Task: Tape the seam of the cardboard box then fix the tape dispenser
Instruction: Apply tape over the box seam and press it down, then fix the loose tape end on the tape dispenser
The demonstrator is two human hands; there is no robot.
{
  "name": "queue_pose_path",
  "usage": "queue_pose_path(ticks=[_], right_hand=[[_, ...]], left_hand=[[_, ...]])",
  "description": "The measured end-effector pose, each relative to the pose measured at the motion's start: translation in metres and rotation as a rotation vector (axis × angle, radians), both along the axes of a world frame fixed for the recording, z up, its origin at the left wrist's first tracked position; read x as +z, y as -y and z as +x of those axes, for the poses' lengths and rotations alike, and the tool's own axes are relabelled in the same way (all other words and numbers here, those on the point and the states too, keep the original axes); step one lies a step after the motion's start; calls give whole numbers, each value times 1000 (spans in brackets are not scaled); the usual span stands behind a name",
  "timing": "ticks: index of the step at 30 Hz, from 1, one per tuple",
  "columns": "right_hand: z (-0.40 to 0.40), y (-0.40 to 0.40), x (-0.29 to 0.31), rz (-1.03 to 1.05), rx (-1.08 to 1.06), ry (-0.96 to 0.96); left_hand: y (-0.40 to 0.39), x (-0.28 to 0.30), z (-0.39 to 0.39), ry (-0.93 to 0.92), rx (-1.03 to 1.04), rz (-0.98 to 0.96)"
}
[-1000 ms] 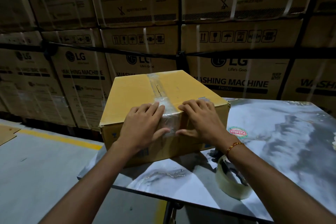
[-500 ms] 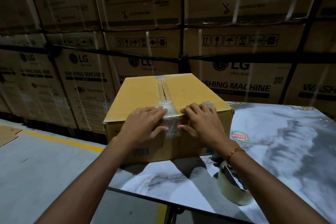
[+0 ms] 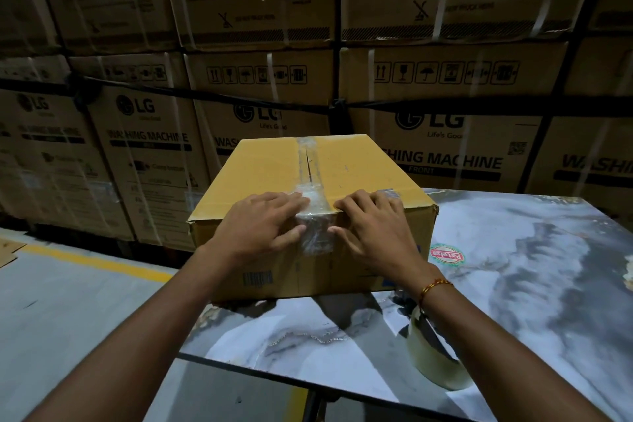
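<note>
A closed yellow-brown cardboard box (image 3: 363,175) stands on the marble-pattern table (image 3: 534,271), at its far left corner. Clear tape (image 3: 310,178) runs along the top seam and folds down over the near edge. My left hand (image 3: 260,226) lies flat on the near top edge, left of the tape, with its thumb against the tape on the front face. To the right of the tape my right hand (image 3: 373,229) rests flat in the same way. The tape dispenser with its roll (image 3: 435,360) lies on the table, partly hidden under my right forearm.
Stacked washing-machine cartons (image 3: 445,154) form a wall just behind the table. A round red and green sticker (image 3: 447,254) marks the tabletop right of the box. Grey floor with a yellow line (image 3: 102,264) lies to the left.
Both hands have stayed pressed on the near edge of the box beside the tape. The view has shifted slightly; the box and dispenser have not moved.
</note>
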State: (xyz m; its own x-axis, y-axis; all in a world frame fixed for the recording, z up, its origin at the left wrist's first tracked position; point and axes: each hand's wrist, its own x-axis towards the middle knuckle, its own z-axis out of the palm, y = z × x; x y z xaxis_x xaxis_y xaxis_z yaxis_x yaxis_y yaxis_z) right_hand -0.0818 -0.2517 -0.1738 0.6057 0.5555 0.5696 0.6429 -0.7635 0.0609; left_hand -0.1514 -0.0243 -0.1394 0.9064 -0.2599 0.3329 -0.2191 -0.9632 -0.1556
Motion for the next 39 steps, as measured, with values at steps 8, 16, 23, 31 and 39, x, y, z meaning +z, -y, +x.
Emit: queue_pose_path(ticks=[8,16,23,31,39], right_hand=[[9,8,8,-61,86,-94],[-34,61,1,207,256,-208],[-61,138,-36,208,-175,-356],[-71,154,-59,240,-284,-603],[-93,132,-70,648,-207,-779]], left_hand=[[2,10,17,-125,48,-63],[38,-22,-8,115,208,16],[131,-98,-60,198,-17,-459],[198,-94,-73,-433,192,-1036],[203,-73,-70,-389,273,-1444]])
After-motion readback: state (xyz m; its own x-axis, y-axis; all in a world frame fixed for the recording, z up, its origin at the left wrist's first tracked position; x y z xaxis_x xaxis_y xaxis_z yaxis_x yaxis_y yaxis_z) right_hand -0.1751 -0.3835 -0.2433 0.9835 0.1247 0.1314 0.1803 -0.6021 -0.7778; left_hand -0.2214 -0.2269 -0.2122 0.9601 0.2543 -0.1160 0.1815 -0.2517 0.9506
